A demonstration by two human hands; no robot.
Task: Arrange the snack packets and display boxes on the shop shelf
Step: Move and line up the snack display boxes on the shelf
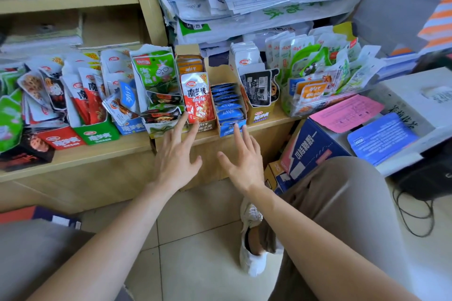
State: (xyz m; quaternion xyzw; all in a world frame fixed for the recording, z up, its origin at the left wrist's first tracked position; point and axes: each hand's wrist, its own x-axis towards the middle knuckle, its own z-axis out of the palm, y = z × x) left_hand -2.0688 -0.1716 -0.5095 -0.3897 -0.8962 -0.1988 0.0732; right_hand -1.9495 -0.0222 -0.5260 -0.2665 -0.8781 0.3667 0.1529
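Left hand, fingers spread wide and empty, is touching the front of the red-packet box while right hand, also wide and empty, is touching the blue-packet box at the shelf edge, likely squaring them into line.

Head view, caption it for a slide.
Left hand reaches the red packet, right hand the blue box, on a crowded shelf.
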